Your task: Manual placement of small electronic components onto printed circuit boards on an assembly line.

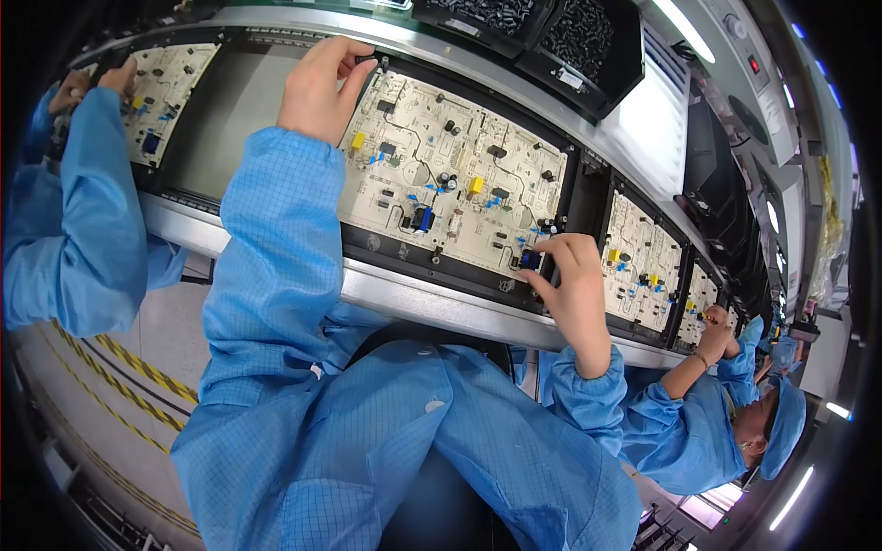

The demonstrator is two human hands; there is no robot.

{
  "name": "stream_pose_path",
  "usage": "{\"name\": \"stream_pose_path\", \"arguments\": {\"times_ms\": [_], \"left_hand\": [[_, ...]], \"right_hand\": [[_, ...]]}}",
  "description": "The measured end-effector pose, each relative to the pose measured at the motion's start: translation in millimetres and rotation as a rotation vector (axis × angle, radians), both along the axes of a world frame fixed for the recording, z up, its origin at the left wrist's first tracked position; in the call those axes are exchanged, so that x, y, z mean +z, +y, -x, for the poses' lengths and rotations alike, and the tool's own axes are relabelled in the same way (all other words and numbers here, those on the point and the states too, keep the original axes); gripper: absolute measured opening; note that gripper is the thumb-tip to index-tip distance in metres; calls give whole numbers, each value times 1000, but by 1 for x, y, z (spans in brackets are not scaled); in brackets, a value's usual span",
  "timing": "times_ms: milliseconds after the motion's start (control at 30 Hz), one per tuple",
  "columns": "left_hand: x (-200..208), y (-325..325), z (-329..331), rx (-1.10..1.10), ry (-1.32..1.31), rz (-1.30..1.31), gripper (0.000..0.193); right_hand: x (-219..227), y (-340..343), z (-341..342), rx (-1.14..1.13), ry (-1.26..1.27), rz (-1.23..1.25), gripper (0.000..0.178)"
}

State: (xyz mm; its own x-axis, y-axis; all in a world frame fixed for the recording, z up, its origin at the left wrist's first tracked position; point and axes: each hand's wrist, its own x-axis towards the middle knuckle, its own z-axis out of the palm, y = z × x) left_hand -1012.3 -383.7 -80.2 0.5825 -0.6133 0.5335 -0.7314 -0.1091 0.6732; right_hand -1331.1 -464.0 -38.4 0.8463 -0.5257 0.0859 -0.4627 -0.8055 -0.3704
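Observation:
A cream circuit board [464,165] lies in a black carrier frame [390,246] in front of me, fitted with small black, yellow and blue parts. My left hand [322,90] is at the board's far left corner, its thumb and forefinger pinched around something dark that I cannot make out. A small black post [384,64] stands just beside those fingertips. At the near right corner, my right hand [574,286] grips a blue block-shaped component [530,260] between thumb and fingers. Another blue block-shaped component [424,219] sits on the board's near side.
Black bins [588,41] of small dark parts stand beyond the metal rail [441,292]. Similar boards in frames [638,262] continue along the line on both sides. A co-worker [707,422] works at the right, and another person's blue sleeve [106,211] is at the left.

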Motion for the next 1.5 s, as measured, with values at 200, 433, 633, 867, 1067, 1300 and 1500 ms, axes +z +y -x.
{"name": "stream_pose_path", "arguments": {"times_ms": [200, 433, 633, 867, 1067, 1300, 1500], "left_hand": [[1, -1, 2, 8, -15, -8, 13], [0, -1, 5, -3, -9, -18, 13], [2, -4, 10, -11, -17, -6, 13], [2, -7, 14, -19, 10, -17, 13], [5, -8, 15, 2, 54, 31, 13], [10, -2, 24, 20, 60, 34, 25], [6, -9, 20, -11, -7, 59, 18]], "right_hand": [[1, -8, 9, 13, 30, -57, 34], [-1, -7, 9, 53, 7, -120, 32], [-6, -6, 10, 4, 0, -152, 31], [-13, -8, 13, -3, -30, -144, 32], [5, -16, 8, 50, 66, -166, 37], [40, -133, -79, 61, -194, 48, 22], [-25, -264, -158, -153, -168, 18, 15]]}}
